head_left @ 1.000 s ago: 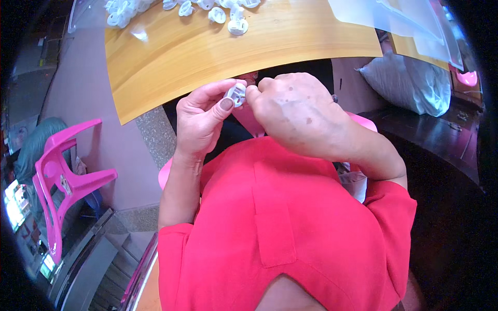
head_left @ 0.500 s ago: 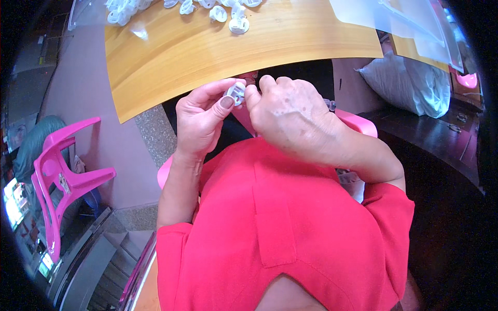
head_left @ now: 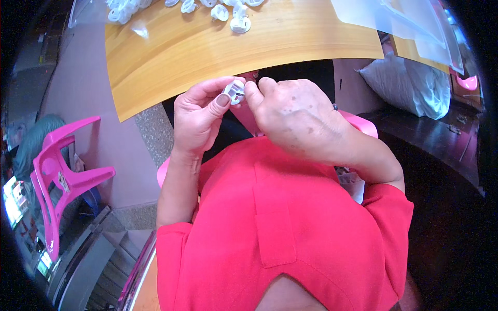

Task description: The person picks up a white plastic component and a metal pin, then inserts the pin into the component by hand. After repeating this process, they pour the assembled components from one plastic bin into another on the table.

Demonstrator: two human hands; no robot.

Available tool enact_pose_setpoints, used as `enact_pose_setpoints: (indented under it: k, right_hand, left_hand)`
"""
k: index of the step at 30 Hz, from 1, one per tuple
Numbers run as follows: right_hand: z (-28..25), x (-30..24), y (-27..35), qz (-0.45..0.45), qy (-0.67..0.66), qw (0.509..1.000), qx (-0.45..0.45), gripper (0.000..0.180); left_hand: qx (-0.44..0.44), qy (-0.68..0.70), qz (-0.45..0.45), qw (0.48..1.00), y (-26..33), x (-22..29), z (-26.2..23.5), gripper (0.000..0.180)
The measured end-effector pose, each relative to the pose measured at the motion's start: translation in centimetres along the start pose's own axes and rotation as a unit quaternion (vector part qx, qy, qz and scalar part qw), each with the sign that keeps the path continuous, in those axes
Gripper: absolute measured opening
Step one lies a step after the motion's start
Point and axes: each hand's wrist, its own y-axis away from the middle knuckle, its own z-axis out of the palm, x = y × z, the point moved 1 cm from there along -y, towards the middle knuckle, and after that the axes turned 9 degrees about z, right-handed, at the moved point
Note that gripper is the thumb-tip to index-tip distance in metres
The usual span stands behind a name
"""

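A small white plastic piece, round with a hollow inside (head_left: 235, 89), is pinched between the thumb and fingers of my left hand (head_left: 196, 120), just off the table's near edge. Close beside it, the thumb and curled fingers of my right hand (head_left: 298, 116) are pressed together at the piece's right side. A tiny dark bit shows between the piece and my right fingertips; what it is stays too small to make out. On the wooden table (head_left: 218, 46) lie several similar white plastic pieces (head_left: 240, 24), heaped toward the far left.
Clear plastic bins (head_left: 415, 31) stand at the far right. Beyond the table's right side rests a stuffed white sack (head_left: 407, 85). A pink plastic chair (head_left: 67, 176) is at the left near the wall.
The white piece has turned slightly in my left fingers, showing more of its hollow side. My right hand has shifted a little, still close against it.
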Motion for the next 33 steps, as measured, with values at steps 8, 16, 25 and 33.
enact_pose_setpoints:
  k: [8, 16, 25, 33]
  right_hand:
    - [-0.8, 0.4, -0.5, -0.004, 0.019, 0.991, -0.134, 0.019]
    - [-0.9, 0.3, -0.8, -0.001, 0.023, 0.989, -0.148, 0.016]
    - [-0.5, 0.2, -1.0, -0.006, 0.033, 0.988, -0.154, 0.015]
    - [1.1, -0.5, -0.7, -0.010, 0.087, 0.993, -0.077, 0.022]
  left_hand:
    - [0.000, -0.019, -0.012, 1.000, 0.1, -0.1, 0.2, 0.028]
    - [-0.002, -0.021, -0.012, 1.000, 0.0, -0.3, -0.1, 0.028]
    - [0.001, -0.032, -0.027, 0.999, 0.0, -0.1, -0.1, 0.026]
    - [0.012, -0.045, -0.028, 0.999, 0.1, -0.4, -0.2, 0.025]
